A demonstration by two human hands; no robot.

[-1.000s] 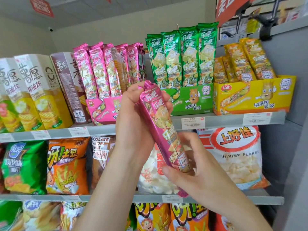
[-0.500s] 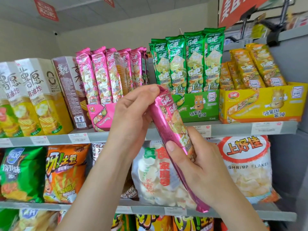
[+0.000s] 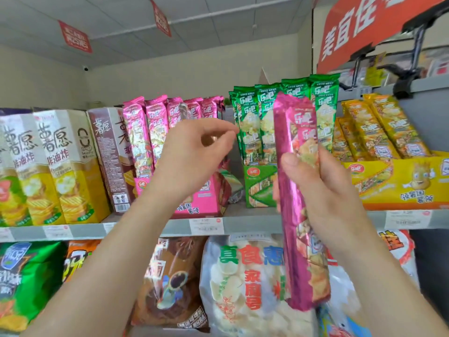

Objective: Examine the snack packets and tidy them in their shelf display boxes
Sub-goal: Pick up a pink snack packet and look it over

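- The right hand (image 3: 323, 190) is gripping the pink packet (image 3: 295, 132) around its middle. The thumb is pressing on the near face and the fingers are wrapping behind, probably so the printed front is facing the wearer for checking.
- The packet is standing almost upright in that grip, its long axis running top to bottom with a slight lean. The crimped top is rising above the hand, in front of the green packets (image 3: 252, 122), and the lower end is hanging below the wrist.
- The left hand (image 3: 192, 156) is hovering well to the left of the right hand and holding nothing. Its fingers are loosely curled, with thumb and forefinger nearly meeting.
- Just beyond the left hand, the pink display box (image 3: 209, 203) is sitting with its row of pink packets (image 3: 155, 127) standing upright. This hand is likely positioning itself to part them and open a slot.
- Holding the packet upright is matching the row's direction, so it should be going in without turning.
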